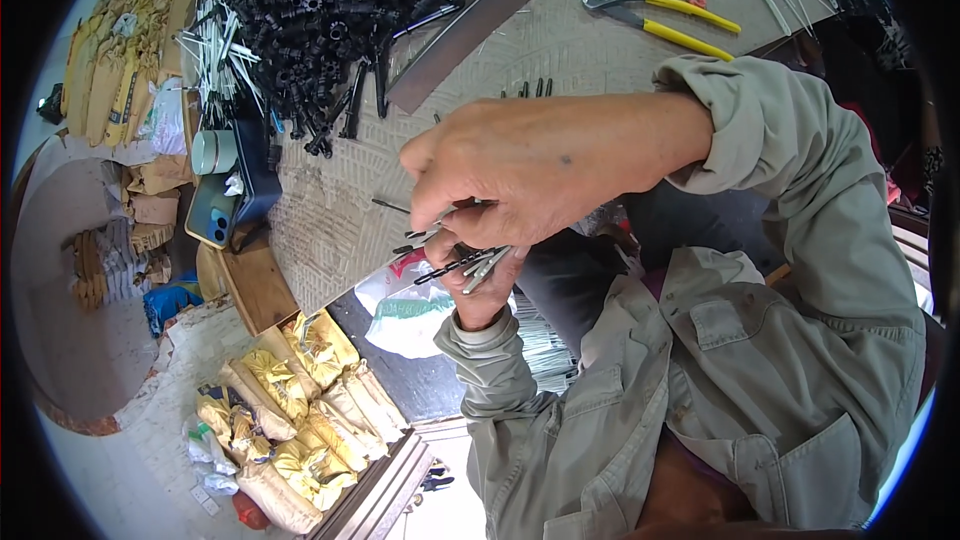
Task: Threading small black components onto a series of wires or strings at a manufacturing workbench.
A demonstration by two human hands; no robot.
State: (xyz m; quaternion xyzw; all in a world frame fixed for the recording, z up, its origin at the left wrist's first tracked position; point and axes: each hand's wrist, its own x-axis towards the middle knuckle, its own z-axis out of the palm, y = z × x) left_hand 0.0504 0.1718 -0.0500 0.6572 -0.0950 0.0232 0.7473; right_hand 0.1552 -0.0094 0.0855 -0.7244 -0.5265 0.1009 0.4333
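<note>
My left hand is closed around a small bunch of thin pale rods with black ends, which stick out between the fingers. Over it lies my right hand, back upward, its fingers curled down onto the same bunch and nearly touching the left hand. Its palm and fingertips are hidden, so what exactly it pinches in the bunch is partly covered. Both hands are above the near edge of the worktable. A few dark rod tips show on the table behind my right wrist.
A large heap of black plastic fittings covers the table's far left, beside a dark flat bar. Yellow-handled pincers lie at the far right. A phone stands at the left edge. Paper-wrapped bundles sit lower left.
</note>
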